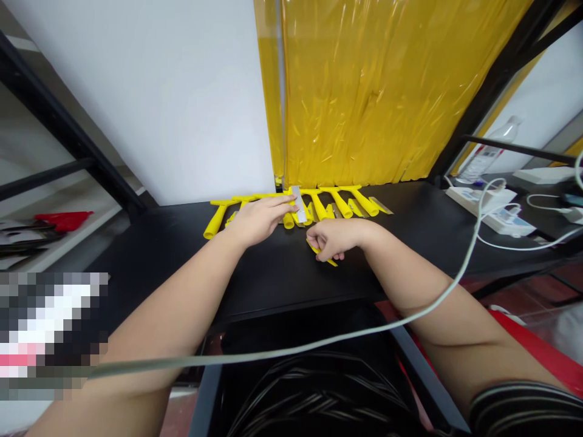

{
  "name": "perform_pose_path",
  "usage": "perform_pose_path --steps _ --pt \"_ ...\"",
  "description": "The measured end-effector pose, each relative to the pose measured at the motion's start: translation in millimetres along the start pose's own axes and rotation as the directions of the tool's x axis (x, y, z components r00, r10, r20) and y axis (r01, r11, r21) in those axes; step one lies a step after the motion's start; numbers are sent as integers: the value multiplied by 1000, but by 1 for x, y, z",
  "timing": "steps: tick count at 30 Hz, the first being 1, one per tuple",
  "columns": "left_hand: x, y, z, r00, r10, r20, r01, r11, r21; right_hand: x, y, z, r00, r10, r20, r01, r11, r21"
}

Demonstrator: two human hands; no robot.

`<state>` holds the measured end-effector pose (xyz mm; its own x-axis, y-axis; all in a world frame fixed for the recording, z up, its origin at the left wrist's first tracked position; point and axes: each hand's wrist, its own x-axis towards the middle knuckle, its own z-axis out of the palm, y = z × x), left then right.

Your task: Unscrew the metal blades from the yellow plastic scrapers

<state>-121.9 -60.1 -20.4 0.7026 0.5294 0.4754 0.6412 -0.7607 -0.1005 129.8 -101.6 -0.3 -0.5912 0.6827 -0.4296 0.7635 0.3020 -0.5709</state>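
Observation:
A row of yellow T-shaped scrapers (319, 206) lies along the back of the black table, some with grey metal blades showing. My left hand (257, 220) rests over the left-middle of the row, its fingers stretched out flat. Its fingertips touch a scraper with a flat silver-grey blade (299, 203). Just in front of the row, my right hand (334, 238) is closed around a thin yellow plastic strip (332, 263). The strip's ends stick out on both sides of the fingers, and its middle is hidden.
Behind the row stand a white panel (195, 91) and a yellow plastic curtain (373, 91). White power strips (496, 212) and a clear bottle (489, 152) are at the right. A pale cable (319, 345) crosses in front of both forearms. Black frame posts (73, 115) flank the table.

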Motion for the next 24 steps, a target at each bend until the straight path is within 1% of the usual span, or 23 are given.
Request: perform_pose_path --steps 2,3,7,12,16,18,20,22,24 --pt "-1 -1 1 1000 5 -5 -5 1000 -4 -3 5 -6 999 -34 14 34 999 35" --pt "-1 -2 2 1000 7 -8 -7 1000 -7 -5 8 -9 999 -53 -1 53 997 52" --pt "-1 -3 4 1000 11 -9 -11 1000 -18 -6 24 -19 986 -98 -132 119 980 162" --pt "-1 -1 3 1000 9 2 -9 999 -34 -3 34 -23 969 -27 -247 84 972 220" --pt "-1 -1 3 1000 11 0 -11 999 -41 -7 32 -25 955 -40 -294 111 968 227" --pt "-1 -2 3 1000 18 0 -18 999 -39 -8 33 -27 941 -21 -337 108 964 241" --pt "-1 -2 3 1000 20 3 -20 999 -31 -7 37 -29 920 -15 -392 129 955 266" --pt "0 -1 3 1000 23 7 -22 999 -26 -4 43 -32 893 -48 -447 194 938 286" --pt "0 0 2 999 33 1 -33 999 -26 0 47 -33 861 -82 -502 282 899 336"
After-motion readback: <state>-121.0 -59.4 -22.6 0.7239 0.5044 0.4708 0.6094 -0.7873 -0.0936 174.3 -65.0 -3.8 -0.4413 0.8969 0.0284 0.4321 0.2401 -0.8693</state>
